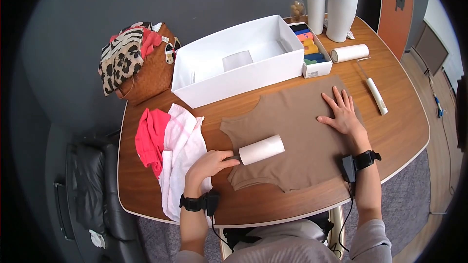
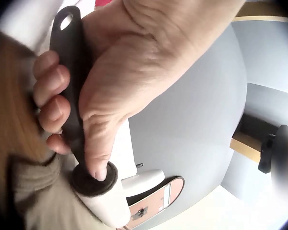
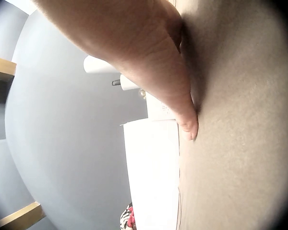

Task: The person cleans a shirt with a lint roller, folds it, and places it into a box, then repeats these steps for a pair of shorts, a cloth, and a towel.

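Observation:
A brown sleeveless top (image 1: pixel 297 131) lies spread flat on the wooden table. My left hand (image 1: pixel 209 165) grips the dark handle (image 2: pixel 69 62) of a lint roller (image 1: pixel 262 149), fingers curled round it and thumb along it. The roller's white cylinder lies over the neck and shoulder end of the top in the head view. My right hand (image 1: pixel 342 113) rests on the far right part of the top, fingers spread and straight. In the right wrist view its thumb (image 3: pixel 188 127) touches the brown fabric (image 3: pixel 245 143).
Pink and white clothes (image 1: pixel 183 151) lie at left, by a brown basket (image 1: pixel 146 80) heaped with garments. A white box (image 1: pixel 239 85) stands behind the top, beside a smaller box (image 1: pixel 318 70) of rolled colourful items. A white roll (image 1: pixel 349 53), bare roller handle (image 1: pixel 376 96) and white vase (image 1: pixel 342 7) are at right.

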### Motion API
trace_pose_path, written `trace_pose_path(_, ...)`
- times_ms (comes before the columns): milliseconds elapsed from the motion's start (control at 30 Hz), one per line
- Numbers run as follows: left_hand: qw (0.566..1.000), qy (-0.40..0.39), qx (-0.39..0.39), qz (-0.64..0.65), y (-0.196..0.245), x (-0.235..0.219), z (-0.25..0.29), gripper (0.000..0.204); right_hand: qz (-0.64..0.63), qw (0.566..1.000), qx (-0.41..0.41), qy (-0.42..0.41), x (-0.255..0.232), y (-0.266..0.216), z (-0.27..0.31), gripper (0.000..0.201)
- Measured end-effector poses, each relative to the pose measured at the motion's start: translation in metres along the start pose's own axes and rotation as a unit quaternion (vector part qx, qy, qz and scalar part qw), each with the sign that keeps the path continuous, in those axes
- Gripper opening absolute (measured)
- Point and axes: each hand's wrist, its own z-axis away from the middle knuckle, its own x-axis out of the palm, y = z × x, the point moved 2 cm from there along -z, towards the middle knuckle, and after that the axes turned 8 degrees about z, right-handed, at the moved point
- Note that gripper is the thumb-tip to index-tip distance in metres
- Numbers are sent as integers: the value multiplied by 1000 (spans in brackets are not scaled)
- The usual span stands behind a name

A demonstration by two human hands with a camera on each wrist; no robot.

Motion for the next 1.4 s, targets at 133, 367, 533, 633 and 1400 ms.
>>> trace_pose_path(133, 997, -69, -19, -3, 9, 8, 9, 41, -4, 1000, 3, -6, 0, 0, -1, 78)
trace_pose_path(367, 976, -196, 84, 39, 39, 21, 13, 38, 0, 1000, 5, -9, -2, 0, 0, 77)
trace_pose_path(533, 993, -11, 110, -39, 53, 33, 5, 39, -3, 1000, 3, -8, -1, 0, 0, 78)
trace_pose_path(633, 992, -3, 80, -95, 53, 39, 5, 40, -3, 1000, 3, -6, -1, 0, 0, 77)
trace_pose_path(1400, 976, 48, 117, -177, 90, 66, -20, 38, 0, 1000, 18, -15, 3, 0, 1, 77)
